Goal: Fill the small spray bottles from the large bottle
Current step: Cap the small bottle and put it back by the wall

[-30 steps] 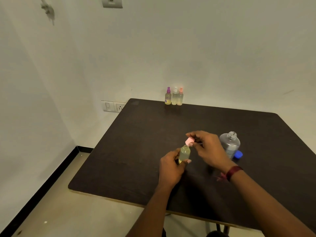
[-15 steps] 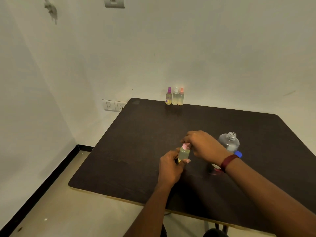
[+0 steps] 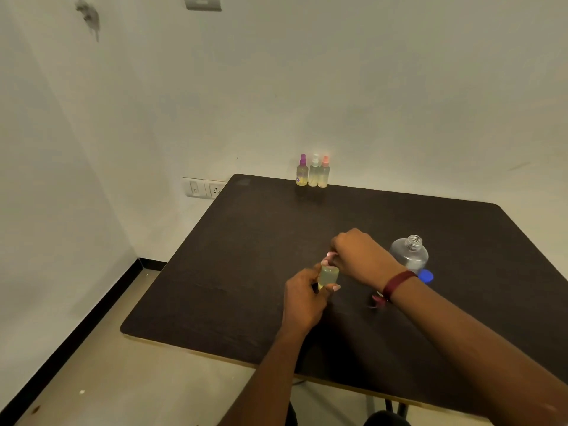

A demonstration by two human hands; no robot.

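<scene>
My left hand (image 3: 302, 298) grips a small clear spray bottle (image 3: 328, 276) with yellowish liquid, upright on the dark table (image 3: 233, 272). My right hand (image 3: 359, 256) covers the bottle's top, fingers closed on its pink spray cap (image 3: 329, 256), which is mostly hidden. The large clear bottle (image 3: 410, 253) stands uncapped just right of my right hand, with its blue cap (image 3: 426, 275) lying beside it. Three small spray bottles (image 3: 313, 172) with purple, white and pink tops stand together at the table's far edge by the wall.
The table's far edge meets a white wall with a socket plate (image 3: 204, 188) at its left corner. Floor (image 3: 92, 379) lies to the left and in front of the table. A dark red band (image 3: 396, 284) is on my right wrist.
My right hand has brought the pink cap down from above onto the small bottle's neck and now covers it. The left hand has kept its hold on the bottle.
</scene>
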